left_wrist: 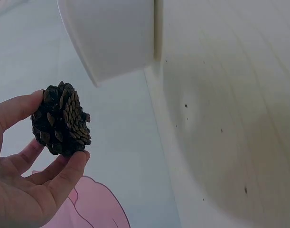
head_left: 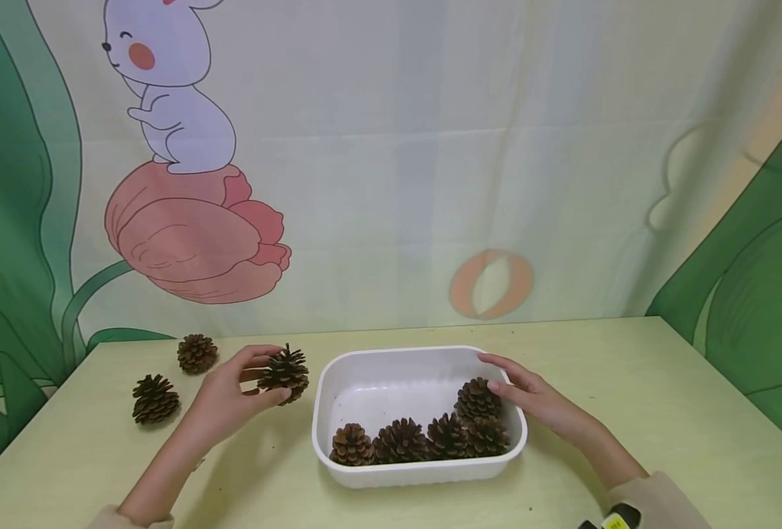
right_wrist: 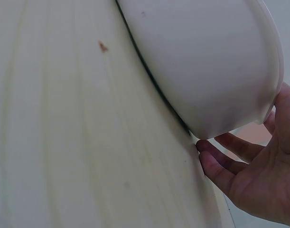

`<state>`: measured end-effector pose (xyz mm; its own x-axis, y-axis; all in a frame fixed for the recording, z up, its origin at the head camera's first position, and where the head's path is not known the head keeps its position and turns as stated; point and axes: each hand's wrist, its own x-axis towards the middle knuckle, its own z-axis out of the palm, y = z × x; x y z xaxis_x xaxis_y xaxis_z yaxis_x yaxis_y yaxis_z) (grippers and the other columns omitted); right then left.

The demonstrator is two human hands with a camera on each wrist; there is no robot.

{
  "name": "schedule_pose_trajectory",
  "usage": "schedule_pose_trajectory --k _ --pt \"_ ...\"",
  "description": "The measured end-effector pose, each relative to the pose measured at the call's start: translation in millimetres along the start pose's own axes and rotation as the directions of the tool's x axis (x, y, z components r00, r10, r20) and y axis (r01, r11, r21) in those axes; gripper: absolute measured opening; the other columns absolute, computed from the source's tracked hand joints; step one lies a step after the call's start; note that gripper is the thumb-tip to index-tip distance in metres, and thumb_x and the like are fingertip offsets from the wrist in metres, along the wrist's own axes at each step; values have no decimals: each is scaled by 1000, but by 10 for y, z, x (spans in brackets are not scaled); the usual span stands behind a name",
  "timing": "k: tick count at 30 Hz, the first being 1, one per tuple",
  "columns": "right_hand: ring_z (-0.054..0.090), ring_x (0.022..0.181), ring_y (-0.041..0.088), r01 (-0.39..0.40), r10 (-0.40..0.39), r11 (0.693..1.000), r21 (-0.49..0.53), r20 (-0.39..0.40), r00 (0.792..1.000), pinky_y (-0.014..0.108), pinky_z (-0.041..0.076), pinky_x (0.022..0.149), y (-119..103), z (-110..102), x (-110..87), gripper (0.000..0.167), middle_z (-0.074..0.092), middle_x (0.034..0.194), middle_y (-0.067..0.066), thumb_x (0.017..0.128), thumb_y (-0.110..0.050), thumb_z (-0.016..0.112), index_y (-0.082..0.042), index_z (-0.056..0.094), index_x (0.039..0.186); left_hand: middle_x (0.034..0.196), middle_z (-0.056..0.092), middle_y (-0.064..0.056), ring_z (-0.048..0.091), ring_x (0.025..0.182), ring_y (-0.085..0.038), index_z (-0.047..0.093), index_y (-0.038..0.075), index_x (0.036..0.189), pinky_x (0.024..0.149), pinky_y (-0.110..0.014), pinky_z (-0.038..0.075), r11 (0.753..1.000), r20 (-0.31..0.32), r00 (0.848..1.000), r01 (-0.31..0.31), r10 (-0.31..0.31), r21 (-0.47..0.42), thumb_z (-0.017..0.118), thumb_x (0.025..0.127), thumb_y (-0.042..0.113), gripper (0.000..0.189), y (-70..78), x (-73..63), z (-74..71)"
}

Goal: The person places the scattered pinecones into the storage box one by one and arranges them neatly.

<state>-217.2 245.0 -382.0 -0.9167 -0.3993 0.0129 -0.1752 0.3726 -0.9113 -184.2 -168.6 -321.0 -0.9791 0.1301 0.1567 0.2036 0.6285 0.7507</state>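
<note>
My left hand (head_left: 222,400) pinches a brown pine cone (head_left: 285,376) between thumb and fingers, just left of a white plastic tub (head_left: 397,474). In the left wrist view this pine cone (left_wrist: 61,119) shows its scaly base, held above the tabletop. At the tub's right end, my right hand (head_left: 539,400) grips the rim, the thumb over its edge. The right wrist view has that hand's fingers (right_wrist: 220,173) along the outside of the tub wall (right_wrist: 216,71). Inside the tub, several pine cones (head_left: 400,441) lie along the near side and the right end.
Two more pine cones stand on the pale table (head_left: 629,411) at the left: one farther back (head_left: 197,354), one nearer (head_left: 155,400). Behind the table hangs a curtain (head_left: 391,184) printed with a rabbit and a flower. A watch (head_left: 616,518) is at the right sleeve.
</note>
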Motion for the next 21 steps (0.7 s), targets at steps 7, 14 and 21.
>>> schedule_pose_trajectory --k 7,14,21 --pt "24 131 38 -5 5 1000 -4 6 1000 57 28 101 -20 1 -12 47 23 147 14 96 -29 45 -19 34 141 125 51 -21 51 112 -38 50 12 126 84 -42 50 998 5 1000 -23 23 -53 73 78 19 54 116 37 106" --pt "25 131 38 1 -1 1000 0 15 1000 55 29 101 -14 -1 -11 47 24 147 15 96 -28 45 -19 33 141 123 53 -18 53 110 -36 52 11 123 85 -39 50 992 9 999 -52 54 -113 73 76 10 51 226 90 249" --pt "24 131 38 1 -2 1000 15 12 1000 56 28 101 -3 2 -5 47 23 147 15 96 -27 45 -18 33 141 120 56 -16 54 109 -34 54 12 121 85 -38 51 986 35 995 -83 89 -148 74 75 8 50 305 144 409"
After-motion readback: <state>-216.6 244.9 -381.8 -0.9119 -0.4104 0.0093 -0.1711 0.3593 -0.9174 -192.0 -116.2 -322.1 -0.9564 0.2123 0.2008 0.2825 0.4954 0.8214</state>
